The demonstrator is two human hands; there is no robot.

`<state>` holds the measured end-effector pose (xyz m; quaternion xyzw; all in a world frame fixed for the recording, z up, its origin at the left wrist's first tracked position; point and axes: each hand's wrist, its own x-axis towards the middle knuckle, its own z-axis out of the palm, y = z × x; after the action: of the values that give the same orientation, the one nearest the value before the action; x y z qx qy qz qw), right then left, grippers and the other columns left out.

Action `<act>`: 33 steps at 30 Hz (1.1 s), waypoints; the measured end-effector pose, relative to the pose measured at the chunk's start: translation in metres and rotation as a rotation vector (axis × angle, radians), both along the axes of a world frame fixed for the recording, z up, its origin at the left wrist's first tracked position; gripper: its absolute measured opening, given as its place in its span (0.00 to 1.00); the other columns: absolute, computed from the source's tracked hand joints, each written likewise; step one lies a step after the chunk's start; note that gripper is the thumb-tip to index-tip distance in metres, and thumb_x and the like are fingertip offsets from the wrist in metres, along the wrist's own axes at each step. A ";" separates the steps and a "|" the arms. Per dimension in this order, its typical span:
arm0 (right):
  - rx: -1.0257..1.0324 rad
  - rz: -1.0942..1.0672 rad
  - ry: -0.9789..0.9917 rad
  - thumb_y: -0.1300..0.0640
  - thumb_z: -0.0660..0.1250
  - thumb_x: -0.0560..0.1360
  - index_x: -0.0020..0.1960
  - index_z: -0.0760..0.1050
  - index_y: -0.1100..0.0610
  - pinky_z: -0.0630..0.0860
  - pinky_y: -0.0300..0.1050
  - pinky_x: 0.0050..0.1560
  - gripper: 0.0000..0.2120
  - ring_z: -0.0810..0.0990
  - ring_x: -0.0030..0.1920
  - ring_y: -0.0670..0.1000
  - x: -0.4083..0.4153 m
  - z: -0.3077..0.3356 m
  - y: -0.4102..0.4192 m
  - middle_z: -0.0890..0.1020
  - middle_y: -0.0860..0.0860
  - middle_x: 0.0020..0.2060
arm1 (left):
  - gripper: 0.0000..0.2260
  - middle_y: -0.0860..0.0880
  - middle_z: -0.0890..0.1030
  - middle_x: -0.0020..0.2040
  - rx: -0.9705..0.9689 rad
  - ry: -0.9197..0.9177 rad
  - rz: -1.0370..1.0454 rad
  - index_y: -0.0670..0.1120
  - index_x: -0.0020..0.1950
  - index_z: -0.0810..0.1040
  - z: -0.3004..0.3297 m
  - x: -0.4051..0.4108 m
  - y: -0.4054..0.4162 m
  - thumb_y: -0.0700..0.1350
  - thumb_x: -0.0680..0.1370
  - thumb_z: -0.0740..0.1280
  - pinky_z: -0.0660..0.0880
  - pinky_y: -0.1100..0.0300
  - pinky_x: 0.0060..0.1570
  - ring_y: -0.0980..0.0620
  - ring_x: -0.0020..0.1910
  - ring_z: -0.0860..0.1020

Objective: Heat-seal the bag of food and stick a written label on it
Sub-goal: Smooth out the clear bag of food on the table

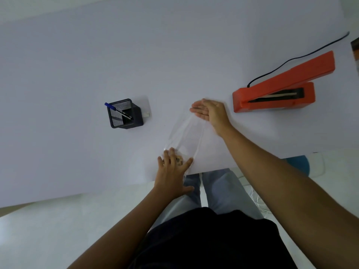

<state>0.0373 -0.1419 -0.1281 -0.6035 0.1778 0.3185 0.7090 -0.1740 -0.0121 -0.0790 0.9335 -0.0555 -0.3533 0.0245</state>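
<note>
I'm looking straight down from the head view, and the clear plastic bag (186, 136) lies flat on the white table (77, 74), stretched lengthwise between the two hands, its near end at the table's front edge and its far end pointing away from me. The left hand (172, 171) sits on the near end, fingers spread and straight, pressing down on the bag right over the food (179, 160), a small brownish lump that peeks out between the fingers. The right hand (208, 111) is at the far end of the bag, fingers straight and held together, palm turned sideways, its edge resting on or just above the plastic; I can't tell whether it actually touches. Neither hand pinches anything. To the right, well apart from the bag but near the right hand, stands the orange heat sealer (279, 90), its lid raised and the sealing strip showing, with a black cord (291, 59) running off toward the far right. To the left, a black mesh pen holder (124, 114) holds a blue-capped pen (118, 113), and just behind it lies a small pale label (146, 114), partly hidden by the holder. Nothing lies between the bag and the sealer.
</note>
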 end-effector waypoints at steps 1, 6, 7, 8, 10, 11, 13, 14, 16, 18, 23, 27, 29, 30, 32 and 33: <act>0.012 -0.010 -0.014 0.57 0.58 0.84 0.58 0.79 0.70 0.78 0.52 0.64 0.18 0.86 0.55 0.57 -0.006 0.002 0.000 0.85 0.63 0.54 | 0.46 0.33 0.46 0.78 -0.001 -0.002 0.007 0.60 0.78 0.47 0.000 0.000 0.000 0.77 0.67 0.60 0.53 0.33 0.71 0.29 0.76 0.48; 0.074 0.123 0.014 0.56 0.57 0.85 0.58 0.81 0.65 0.78 0.53 0.64 0.17 0.85 0.57 0.55 -0.067 0.020 0.013 0.86 0.59 0.54 | 0.45 0.32 0.47 0.78 -0.002 0.000 0.013 0.61 0.78 0.48 0.001 -0.001 -0.001 0.77 0.67 0.60 0.54 0.33 0.71 0.28 0.75 0.49; 0.091 0.187 0.026 0.56 0.56 0.85 0.58 0.81 0.64 0.78 0.52 0.63 0.17 0.85 0.58 0.55 -0.084 0.021 0.019 0.86 0.58 0.54 | 0.45 0.32 0.47 0.78 -0.002 -0.003 0.011 0.61 0.78 0.48 0.002 -0.001 -0.002 0.77 0.67 0.60 0.54 0.33 0.71 0.29 0.75 0.49; 0.105 0.242 0.046 0.55 0.55 0.85 0.59 0.80 0.64 0.78 0.52 0.63 0.18 0.85 0.58 0.55 -0.098 0.022 0.023 0.86 0.58 0.55 | 0.45 0.32 0.47 0.78 0.000 -0.007 0.008 0.60 0.78 0.47 0.002 -0.001 -0.002 0.77 0.67 0.59 0.54 0.33 0.71 0.29 0.76 0.49; 0.122 0.275 0.102 0.54 0.55 0.85 0.61 0.80 0.64 0.77 0.53 0.65 0.19 0.84 0.59 0.55 -0.116 0.018 0.029 0.86 0.57 0.55 | 0.47 0.32 0.48 0.78 0.006 -0.008 0.006 0.58 0.79 0.45 0.003 0.000 -0.004 0.77 0.67 0.58 0.54 0.34 0.72 0.29 0.76 0.50; 0.130 0.265 0.131 0.54 0.55 0.85 0.61 0.80 0.64 0.76 0.54 0.66 0.19 0.84 0.59 0.55 -0.119 0.016 0.030 0.86 0.57 0.56 | 0.47 0.32 0.48 0.78 0.006 -0.005 0.008 0.58 0.79 0.45 0.003 0.000 -0.004 0.77 0.67 0.58 0.54 0.34 0.72 0.29 0.76 0.49; 0.117 0.273 0.155 0.54 0.54 0.85 0.62 0.79 0.65 0.76 0.55 0.66 0.20 0.84 0.59 0.54 -0.113 0.010 0.032 0.86 0.58 0.56 | 0.48 0.32 0.46 0.78 0.002 0.010 0.014 0.59 0.79 0.42 0.000 0.001 -0.004 0.78 0.67 0.57 0.53 0.34 0.72 0.29 0.76 0.48; 0.104 0.299 0.153 0.54 0.54 0.85 0.62 0.79 0.65 0.77 0.55 0.66 0.20 0.85 0.58 0.55 -0.108 0.007 0.033 0.85 0.58 0.56 | 0.47 0.32 0.45 0.78 0.003 0.021 0.012 0.60 0.79 0.42 0.000 0.001 -0.003 0.78 0.67 0.57 0.52 0.34 0.73 0.29 0.76 0.47; 0.086 0.349 0.139 0.54 0.55 0.85 0.61 0.79 0.66 0.78 0.54 0.65 0.20 0.85 0.57 0.55 -0.095 0.005 0.035 0.85 0.59 0.55 | 0.46 0.32 0.44 0.78 0.001 0.040 0.004 0.60 0.79 0.44 -0.001 0.001 -0.002 0.78 0.67 0.57 0.51 0.34 0.73 0.29 0.76 0.46; 0.073 0.351 0.096 0.54 0.55 0.85 0.61 0.79 0.67 0.79 0.51 0.62 0.19 0.86 0.56 0.55 -0.074 0.004 0.035 0.86 0.59 0.55 | 0.46 0.32 0.43 0.78 -0.014 0.043 0.004 0.60 0.79 0.45 0.000 0.002 -0.001 0.77 0.68 0.58 0.51 0.33 0.73 0.28 0.76 0.46; 0.101 0.169 0.074 0.55 0.59 0.83 0.53 0.81 0.65 0.80 0.51 0.60 0.16 0.86 0.55 0.58 0.005 0.000 0.033 0.86 0.61 0.53 | 0.45 0.32 0.43 0.78 -0.029 0.039 0.013 0.59 0.78 0.46 -0.001 0.000 0.000 0.76 0.68 0.59 0.51 0.32 0.73 0.28 0.76 0.45; 0.090 0.143 0.045 0.55 0.60 0.83 0.55 0.80 0.67 0.80 0.48 0.59 0.16 0.86 0.54 0.58 0.037 -0.001 0.032 0.85 0.62 0.54 | 0.45 0.33 0.43 0.78 -0.029 0.033 0.005 0.59 0.78 0.47 0.000 0.002 0.000 0.76 0.68 0.59 0.50 0.32 0.73 0.28 0.76 0.46; 0.083 0.127 0.040 0.55 0.59 0.83 0.57 0.79 0.68 0.80 0.49 0.61 0.17 0.86 0.55 0.57 0.039 0.002 0.033 0.84 0.63 0.56 | 0.44 0.32 0.44 0.78 -0.029 0.028 0.005 0.59 0.78 0.47 0.002 0.003 -0.001 0.76 0.69 0.60 0.51 0.32 0.73 0.28 0.76 0.47; 0.081 0.116 0.033 0.55 0.59 0.83 0.58 0.79 0.68 0.79 0.49 0.63 0.17 0.86 0.56 0.57 0.037 0.003 0.033 0.84 0.63 0.56 | 0.44 0.32 0.44 0.78 -0.028 0.023 0.003 0.59 0.78 0.47 0.003 0.004 -0.001 0.75 0.69 0.60 0.52 0.32 0.73 0.28 0.76 0.47; 0.097 0.075 0.016 0.55 0.60 0.83 0.57 0.80 0.68 0.78 0.50 0.64 0.17 0.85 0.57 0.56 0.028 0.005 0.032 0.85 0.62 0.56 | 0.44 0.32 0.45 0.78 -0.025 0.021 -0.001 0.59 0.78 0.48 0.004 0.004 -0.001 0.75 0.69 0.60 0.53 0.33 0.72 0.27 0.76 0.48; 0.112 0.048 0.016 0.55 0.60 0.83 0.57 0.80 0.66 0.78 0.50 0.64 0.16 0.85 0.57 0.56 0.020 0.008 0.032 0.85 0.61 0.55 | 0.44 0.32 0.45 0.78 -0.023 0.021 -0.004 0.59 0.78 0.48 0.004 0.004 -0.001 0.75 0.69 0.60 0.53 0.33 0.72 0.27 0.75 0.48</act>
<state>0.0575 -0.1097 -0.1202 -0.5643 0.1508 0.3499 0.7324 -0.1701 -0.0127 -0.0750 0.9293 -0.0614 -0.3625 0.0350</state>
